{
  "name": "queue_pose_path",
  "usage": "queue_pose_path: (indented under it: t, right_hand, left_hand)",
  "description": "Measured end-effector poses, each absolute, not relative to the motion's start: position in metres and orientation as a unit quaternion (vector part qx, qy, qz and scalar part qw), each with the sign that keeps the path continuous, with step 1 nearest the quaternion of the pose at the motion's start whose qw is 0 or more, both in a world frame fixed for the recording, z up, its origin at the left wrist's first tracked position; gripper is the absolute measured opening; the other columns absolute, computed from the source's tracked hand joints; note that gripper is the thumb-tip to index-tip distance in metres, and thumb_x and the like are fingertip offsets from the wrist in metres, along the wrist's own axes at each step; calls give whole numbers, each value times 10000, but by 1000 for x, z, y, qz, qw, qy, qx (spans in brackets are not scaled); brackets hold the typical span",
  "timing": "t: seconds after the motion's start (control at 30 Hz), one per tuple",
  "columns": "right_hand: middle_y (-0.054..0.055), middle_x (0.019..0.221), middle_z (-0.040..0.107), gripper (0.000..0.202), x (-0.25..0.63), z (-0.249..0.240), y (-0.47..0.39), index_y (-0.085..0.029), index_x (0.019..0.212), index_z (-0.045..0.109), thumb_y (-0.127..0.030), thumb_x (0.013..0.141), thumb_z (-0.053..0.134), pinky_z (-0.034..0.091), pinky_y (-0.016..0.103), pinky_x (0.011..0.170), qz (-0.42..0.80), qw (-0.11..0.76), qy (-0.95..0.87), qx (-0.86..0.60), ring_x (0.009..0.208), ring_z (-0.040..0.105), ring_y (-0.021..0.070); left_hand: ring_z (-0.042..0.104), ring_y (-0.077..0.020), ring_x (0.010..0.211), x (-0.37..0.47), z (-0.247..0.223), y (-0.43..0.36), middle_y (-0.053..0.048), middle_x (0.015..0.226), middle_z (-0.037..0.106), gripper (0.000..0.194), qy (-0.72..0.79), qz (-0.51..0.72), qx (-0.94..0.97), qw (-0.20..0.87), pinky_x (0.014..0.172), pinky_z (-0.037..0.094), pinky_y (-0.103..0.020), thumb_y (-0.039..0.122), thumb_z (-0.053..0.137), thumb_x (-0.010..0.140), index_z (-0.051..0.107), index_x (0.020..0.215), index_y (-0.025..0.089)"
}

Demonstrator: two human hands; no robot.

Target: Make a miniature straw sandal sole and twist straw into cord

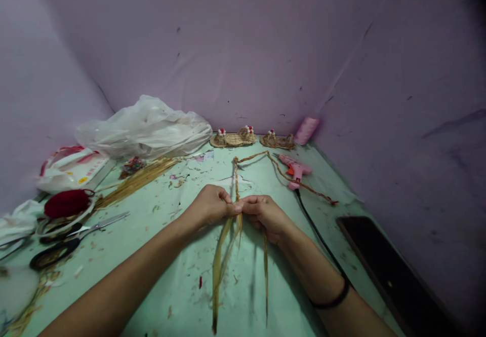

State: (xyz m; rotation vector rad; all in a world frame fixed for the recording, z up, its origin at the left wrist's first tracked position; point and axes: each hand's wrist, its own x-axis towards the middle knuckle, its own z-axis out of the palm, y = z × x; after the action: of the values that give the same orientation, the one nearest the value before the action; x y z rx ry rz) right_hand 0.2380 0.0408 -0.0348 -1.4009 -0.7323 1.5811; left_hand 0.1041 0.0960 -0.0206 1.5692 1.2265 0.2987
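Note:
My left hand (213, 204) and my right hand (268, 216) meet at the middle of the table, fingertips pinched together on a braid of dry plant fibre (236, 180). Loose flat strands (217, 271) hang down below my fingers toward me. One separate strand (266, 271) drops from under my right hand. Beyond my hands the braid runs away from me, bends, and continues to the right as a thin plaited cord (279, 169) ending near the pink glue gun (298, 171). Exactly which strands each finger grips is hidden.
On the left lie scissors (79, 238), dark red yarn (67, 203), a bundle of dry fibre (138, 181) and a white plastic bag (148, 129). Small woven sandals (237, 138) and a pink spool (307, 130) stand by the wall. A black phone-like slab (391, 271) lies right, beside a black cable (313, 225).

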Motion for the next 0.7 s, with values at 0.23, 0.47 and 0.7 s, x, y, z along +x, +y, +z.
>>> queue_pose_path:
  t: [0.23,0.47,0.7]
  right_hand:
    - [-18,419,519,143,234,-37,41,-115,571,612,-241,519,654,168,187,362,650,445,-305,-535,350,337,32]
    - [-26,410,487,171,233,-43,40,-125,483,559,-264,536,643,201,200,408,607,473,-328,-547,380,339,41]
    - [-21,436,471,248,234,-46,37,-126,506,534,-339,590,628,160,210,421,581,479,-371,-544,396,296,43]
  left_hand:
    - [413,-49,311,110,-17,89,27,434,512,239,465,72,505,724,299,291,-148,284,675,574,519,645,117]
    - [432,-56,319,101,-21,99,13,425,506,130,460,79,490,737,297,353,-154,184,624,562,576,613,74]
    - [409,-68,296,102,-20,98,19,398,485,115,486,82,504,709,270,313,-169,183,589,569,504,532,116]
